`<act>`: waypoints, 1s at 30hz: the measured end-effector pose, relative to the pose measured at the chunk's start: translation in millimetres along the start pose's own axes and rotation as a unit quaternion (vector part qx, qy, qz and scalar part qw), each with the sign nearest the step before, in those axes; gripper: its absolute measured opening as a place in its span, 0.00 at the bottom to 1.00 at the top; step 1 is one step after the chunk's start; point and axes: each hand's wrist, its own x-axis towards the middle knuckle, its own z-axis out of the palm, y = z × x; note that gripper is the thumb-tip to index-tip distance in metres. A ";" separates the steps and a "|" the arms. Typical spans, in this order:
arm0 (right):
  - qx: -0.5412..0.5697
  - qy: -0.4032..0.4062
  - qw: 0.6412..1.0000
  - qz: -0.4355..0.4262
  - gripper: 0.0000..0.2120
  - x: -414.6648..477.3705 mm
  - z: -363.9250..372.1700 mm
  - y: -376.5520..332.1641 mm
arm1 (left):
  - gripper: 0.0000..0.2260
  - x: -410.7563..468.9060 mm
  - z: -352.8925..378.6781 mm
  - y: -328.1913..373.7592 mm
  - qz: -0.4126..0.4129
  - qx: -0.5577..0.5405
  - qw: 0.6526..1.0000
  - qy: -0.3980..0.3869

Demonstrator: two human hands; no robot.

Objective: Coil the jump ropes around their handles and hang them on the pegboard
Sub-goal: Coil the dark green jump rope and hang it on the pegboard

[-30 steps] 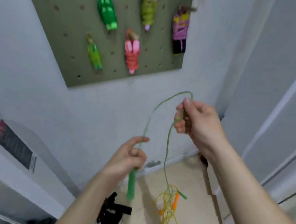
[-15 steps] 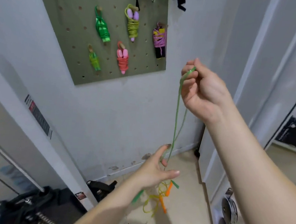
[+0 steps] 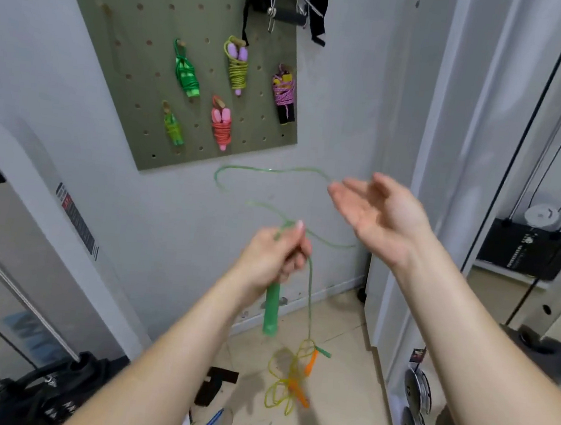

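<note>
My left hand [image 3: 277, 253] grips the top of a green jump rope handle [image 3: 271, 309], which hangs down below my fist. The thin green rope [image 3: 269, 171] loops loosely in the air from my fist toward my right hand [image 3: 376, 214], whose fingers are straight and spread; the rope passes by its fingertips, and I cannot tell whether it touches them. Another strand drops to the floor, where the second green handle [image 3: 323, 352] lies. The olive pegboard [image 3: 122, 60] on the wall carries several coiled jump ropes, among them a green one [image 3: 187, 73] and a pink one [image 3: 221, 125].
A yellow rope with orange handles [image 3: 292, 381] lies tangled on the tiled floor below my hands. A black strap [image 3: 212, 385] and a black bag [image 3: 49, 392] lie at lower left. Weight plates [image 3: 416, 407] and a cable machine [image 3: 529, 250] stand on the right.
My right hand came down from above and opened, letting the rope go loose. My left hand rose and closed round the green handle. The view tilted up the wall.
</note>
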 end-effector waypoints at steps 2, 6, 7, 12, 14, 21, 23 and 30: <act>0.003 -0.014 0.999 0.041 0.18 -7.0 -18.4 18.9 | 0.17 4.2 -6.4 43.0 0.030 -0.136 0.990 0.002; -0.109 -0.077 0.991 0.014 0.17 -20.7 -25.6 67.4 | 0.16 14.8 -4.5 92.1 0.023 -0.262 0.964 -0.020; -0.189 -0.109 0.976 0.020 0.19 -22.0 -28.3 79.2 | 0.16 18.3 -4.2 98.6 0.025 -0.269 0.962 -0.022; -0.335 -0.145 0.929 0.058 0.15 -23.8 -51.4 100.1 | 0.15 32.3 -27.9 120.6 0.040 -0.291 0.955 0.051; -0.268 -0.098 0.957 0.052 0.15 -21.2 -46.6 90.0 | 0.15 34.0 -42.9 114.3 0.024 -0.202 0.975 0.089; 0.002 -0.083 0.994 0.074 0.15 24.2 43.7 31.9 | 0.14 -22.0 -14.5 14.1 -0.081 0.122 0.982 -0.119; 0.046 -0.050 0.996 0.058 0.16 41.7 58.3 17.9 | 0.09 -34.3 -10.2 -10.3 -0.063 0.190 0.966 -0.165; -0.454 0.035 0.890 0.012 0.26 42.9 21.8 30.4 | 0.15 -19.4 -18.5 10.1 -0.014 -0.016 1.000 0.018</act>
